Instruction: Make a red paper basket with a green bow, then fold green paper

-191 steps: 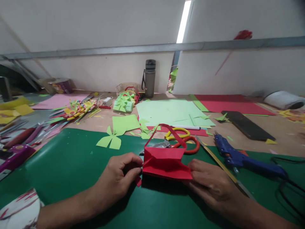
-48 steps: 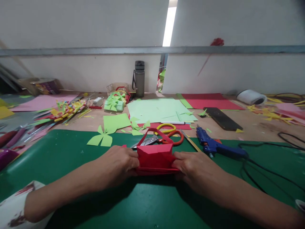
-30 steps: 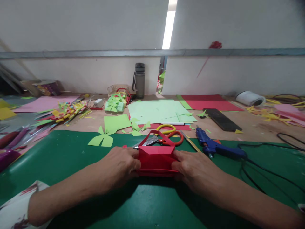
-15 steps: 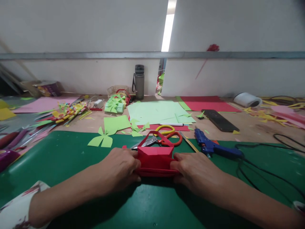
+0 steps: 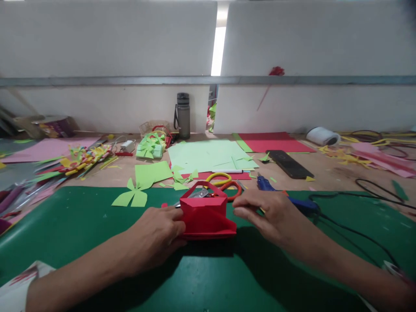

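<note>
A small red paper basket with a thin looped handle stands on the green mat in front of me. My left hand grips its left side, fingers closed on the paper and partly hidden. Off the basket's right end, my right hand is raised with thumb and fingers curled together; whether anything lies between the fingertips cannot be seen. The basket's right front edge flares outward. Just behind it lie scissors with yellow and orange handles. A blue glue gun is partly covered by my right hand.
Green paper cutouts lie at the mat's far left edge. Pale green sheets, a black phone and red sheets are farther back. A grey bottle stands by the wall. The glue gun's black cord crosses the right side.
My right hand has let go of the basket's right side and moved up and to the right. The left hand keeps its hold. The view has shifted slightly.
</note>
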`<state>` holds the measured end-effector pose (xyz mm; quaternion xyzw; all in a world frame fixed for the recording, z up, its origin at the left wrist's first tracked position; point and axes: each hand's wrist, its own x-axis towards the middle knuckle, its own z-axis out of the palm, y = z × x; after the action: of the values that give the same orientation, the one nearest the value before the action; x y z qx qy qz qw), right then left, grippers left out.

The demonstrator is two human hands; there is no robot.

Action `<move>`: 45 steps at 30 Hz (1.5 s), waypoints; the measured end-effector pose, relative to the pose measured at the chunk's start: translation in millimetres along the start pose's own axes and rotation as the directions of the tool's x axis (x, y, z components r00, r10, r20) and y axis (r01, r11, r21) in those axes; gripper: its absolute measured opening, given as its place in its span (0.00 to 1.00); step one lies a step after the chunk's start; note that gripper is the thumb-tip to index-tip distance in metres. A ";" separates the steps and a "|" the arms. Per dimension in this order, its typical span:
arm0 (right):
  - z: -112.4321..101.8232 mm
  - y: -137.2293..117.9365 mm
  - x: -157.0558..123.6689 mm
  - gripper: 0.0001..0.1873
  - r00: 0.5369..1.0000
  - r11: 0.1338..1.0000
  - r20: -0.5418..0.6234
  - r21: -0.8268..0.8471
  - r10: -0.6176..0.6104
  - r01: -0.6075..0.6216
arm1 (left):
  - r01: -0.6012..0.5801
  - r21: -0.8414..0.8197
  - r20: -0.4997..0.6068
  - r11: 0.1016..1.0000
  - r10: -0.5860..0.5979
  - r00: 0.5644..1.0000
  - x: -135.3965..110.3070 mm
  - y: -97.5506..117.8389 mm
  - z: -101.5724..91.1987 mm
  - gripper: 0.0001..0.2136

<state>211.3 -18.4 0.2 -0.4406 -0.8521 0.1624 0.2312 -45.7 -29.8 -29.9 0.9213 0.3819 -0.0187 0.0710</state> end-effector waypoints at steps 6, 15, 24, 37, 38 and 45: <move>12.5 1.0 14.1 0.08 0.985 0.987 -0.157 0.149 0.074 -0.050 | -0.005 0.000 -0.032 1.000 0.005 0.999 -1.0 -0.2 4.1 0.10; 19.7 -1.7 17.3 0.12 0.996 0.993 -0.029 0.088 0.084 -0.081 | 0.007 0.037 -0.044 0.999 -0.005 0.999 1.1 3.1 6.8 0.15; 20.5 -7.1 6.4 0.07 0.996 0.998 -0.060 0.007 0.064 -0.064 | 0.017 0.078 -0.077 0.997 -0.011 0.997 3.2 1.9 15.8 0.15; 16.1 -3.9 2.3 0.12 0.999 0.998 -0.029 0.055 -0.020 0.021 | -0.002 -0.143 -0.306 0.990 -0.042 0.951 -1.0 4.1 21.2 0.13; 14.7 -2.8 2.5 0.12 1.000 0.996 -0.024 0.089 -0.003 0.005 | -0.005 -0.155 -0.307 0.988 -0.044 0.951 -0.6 4.1 21.0 0.13; 15.8 16.1 -0.4 0.06 0.958 0.893 -0.118 0.407 0.262 -0.194 | -0.026 -0.251 -0.342 0.968 -0.063 0.937 2.7 1.4 19.3 0.16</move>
<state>213.8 -10.9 -20.9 -0.4949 -0.7219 0.3169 0.3655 -42.3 -31.7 -49.0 0.8899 0.3964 0.1923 0.1185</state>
